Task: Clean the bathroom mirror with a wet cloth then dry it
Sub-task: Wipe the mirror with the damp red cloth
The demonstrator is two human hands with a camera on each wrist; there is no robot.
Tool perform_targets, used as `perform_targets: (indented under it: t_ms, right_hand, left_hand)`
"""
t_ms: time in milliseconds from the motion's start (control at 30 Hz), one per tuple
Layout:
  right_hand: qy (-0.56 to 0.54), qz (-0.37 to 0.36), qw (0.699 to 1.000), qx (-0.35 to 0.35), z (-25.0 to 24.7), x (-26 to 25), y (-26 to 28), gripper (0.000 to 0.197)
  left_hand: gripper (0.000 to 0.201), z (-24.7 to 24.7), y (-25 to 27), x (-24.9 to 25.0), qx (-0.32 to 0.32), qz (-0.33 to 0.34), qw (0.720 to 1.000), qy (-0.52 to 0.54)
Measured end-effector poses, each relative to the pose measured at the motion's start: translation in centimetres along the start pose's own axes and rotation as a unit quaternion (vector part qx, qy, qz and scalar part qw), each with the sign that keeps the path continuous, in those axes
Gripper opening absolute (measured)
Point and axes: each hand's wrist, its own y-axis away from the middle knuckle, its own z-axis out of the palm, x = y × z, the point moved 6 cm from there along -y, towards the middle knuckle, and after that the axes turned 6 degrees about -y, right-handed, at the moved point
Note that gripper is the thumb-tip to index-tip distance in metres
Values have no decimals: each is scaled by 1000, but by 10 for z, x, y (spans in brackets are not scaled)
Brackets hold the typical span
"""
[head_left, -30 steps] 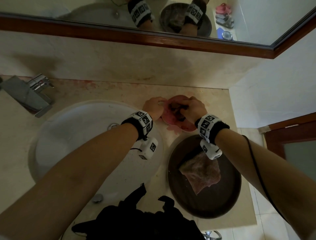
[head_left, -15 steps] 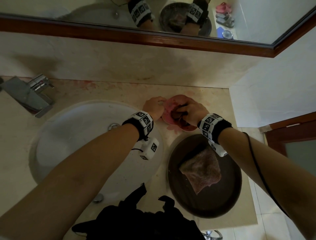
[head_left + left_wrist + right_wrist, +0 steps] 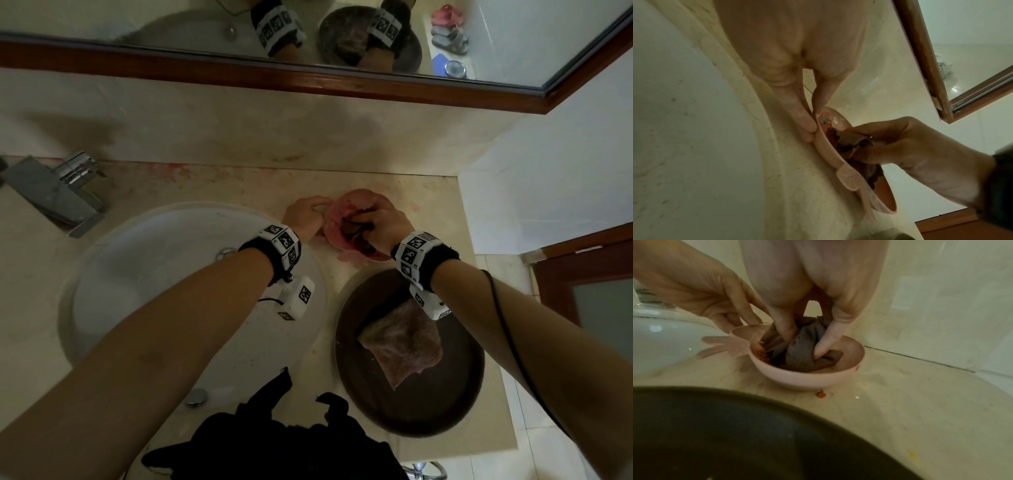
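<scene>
A small pink bowl (image 3: pixel 346 202) (image 3: pixel 803 378) (image 3: pixel 830 152) stands on the counter behind the basin. In it lies a dark wet cloth (image 3: pixel 356 231) (image 3: pixel 803 352) (image 3: pixel 851 142). My right hand (image 3: pixel 383 224) (image 3: pixel 807 331) grips that cloth inside the bowl, fingers dug in. My left hand (image 3: pixel 305 216) (image 3: pixel 807 120) pinches the bowl's left rim between thumb and forefinger. A second, brownish cloth (image 3: pixel 402 346) lies folded in a dark round tray (image 3: pixel 445 407). The wood-framed mirror (image 3: pixel 137 20) runs along the wall above.
A white washbasin (image 3: pixel 144 274) with a chrome tap (image 3: pixel 65 192) sits at the left. The dark tray (image 3: pixel 735 434) fills the counter's near right. A wall (image 3: pixel 548 171) and a wooden door frame (image 3: pixel 582 260) close the right side. Reddish stains mark the counter (image 3: pixel 359 260).
My right hand has pushed a little further left and deeper into the bowl with the cloth. The left hand stays on the rim.
</scene>
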Motion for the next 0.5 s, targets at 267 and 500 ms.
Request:
perform_targets:
  t_ms: [267, 500]
  right_hand:
    - [-87, 38, 994, 50, -20, 2, 3, 35]
    - [-315, 44, 943, 100, -56, -7, 18, 39]
  left_hand:
    - [50, -10, 7, 10, -5, 2, 1000, -17]
    - [42, -52, 27, 48, 70, 83, 992, -63]
